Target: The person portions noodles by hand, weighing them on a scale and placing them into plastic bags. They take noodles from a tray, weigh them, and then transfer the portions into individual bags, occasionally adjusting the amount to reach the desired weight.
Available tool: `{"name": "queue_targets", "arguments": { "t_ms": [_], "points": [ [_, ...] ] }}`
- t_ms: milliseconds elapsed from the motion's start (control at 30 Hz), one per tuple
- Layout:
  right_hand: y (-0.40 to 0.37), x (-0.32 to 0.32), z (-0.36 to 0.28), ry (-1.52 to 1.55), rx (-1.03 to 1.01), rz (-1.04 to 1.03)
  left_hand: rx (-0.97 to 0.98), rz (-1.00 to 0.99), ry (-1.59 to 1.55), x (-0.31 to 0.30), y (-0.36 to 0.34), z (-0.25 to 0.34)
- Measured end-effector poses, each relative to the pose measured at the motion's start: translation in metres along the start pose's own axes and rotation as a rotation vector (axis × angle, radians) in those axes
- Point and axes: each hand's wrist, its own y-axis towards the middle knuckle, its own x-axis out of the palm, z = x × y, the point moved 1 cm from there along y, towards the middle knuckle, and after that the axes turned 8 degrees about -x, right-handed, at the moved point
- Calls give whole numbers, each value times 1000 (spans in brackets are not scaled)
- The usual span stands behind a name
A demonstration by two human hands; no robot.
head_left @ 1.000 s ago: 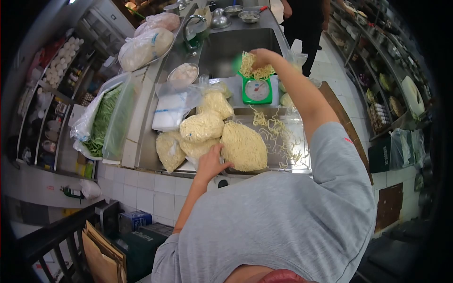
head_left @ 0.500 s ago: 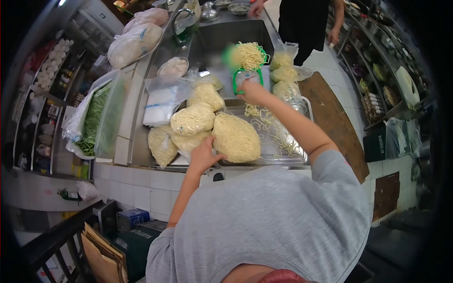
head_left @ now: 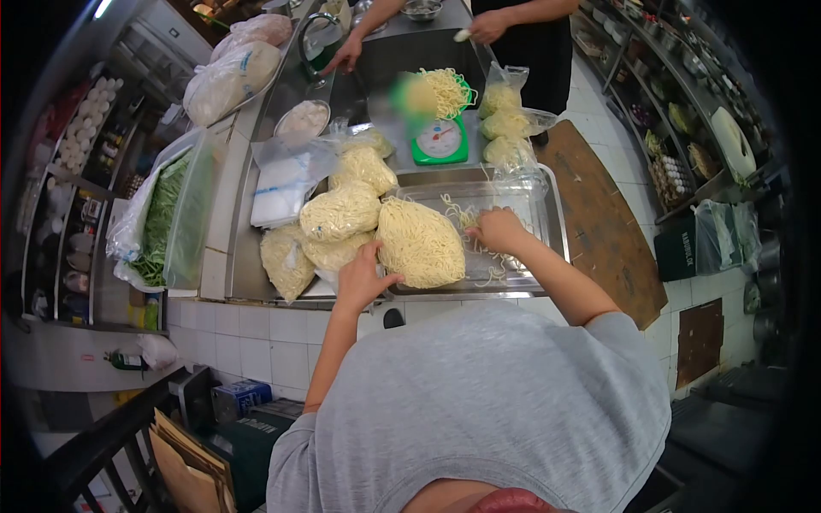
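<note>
My left hand [head_left: 361,278] has its thumb and fingers apart, resting against the lower left side of a large bag of noodles [head_left: 421,244]. On the metal tray [head_left: 554,224], my right hand [head_left: 499,231] is closed with its fingertips among loose noodle strands [head_left: 457,212]. Beyond it stands a green kitchen scale [head_left: 440,141] with a round dial, carrying a heap of yellow noodles [head_left: 446,92]. More bagged noodles [head_left: 340,211] are piled left of the large bag. Smaller knotted bags of noodles [head_left: 506,124] line the right side of the scale.
A stack of clear plastic bags [head_left: 280,190] and a bowl of white stuff [head_left: 304,118] lie left. A sink [head_left: 376,64] with a faucet [head_left: 306,53] is behind. Across it, a co-worker's hands [head_left: 487,27] show. A tub of greens [head_left: 175,218] stands far left; a brown board [head_left: 599,214] right.
My right hand has come back from the scale's front to the loose noodles on the tray, uncovering the dial. My left hand stays by the large bag. The co-worker's hands reached in over the sink.
</note>
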Motion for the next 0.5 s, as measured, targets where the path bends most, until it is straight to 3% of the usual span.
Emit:
{"name": "queue_targets", "arguments": {
  "t_ms": [33,133,233,333,433,500],
  "points": [
    [-8,-13,-8,43,37,-178,-2,3,2,1,0,-1],
    [3,5,6,84,-49,426,-3,4,4,1,-1,1],
    [44,26,24,-38,145,791,10,-10,17,0,0,0],
    [66,38,32,54,156,650,23,-13,13,0,0,2],
    [54,52,24,-153,57,373,32,3,4,0,-2,2],
    [9,26,0,-35,118,127,27,4,2,0,-1,2]
  ]
}}
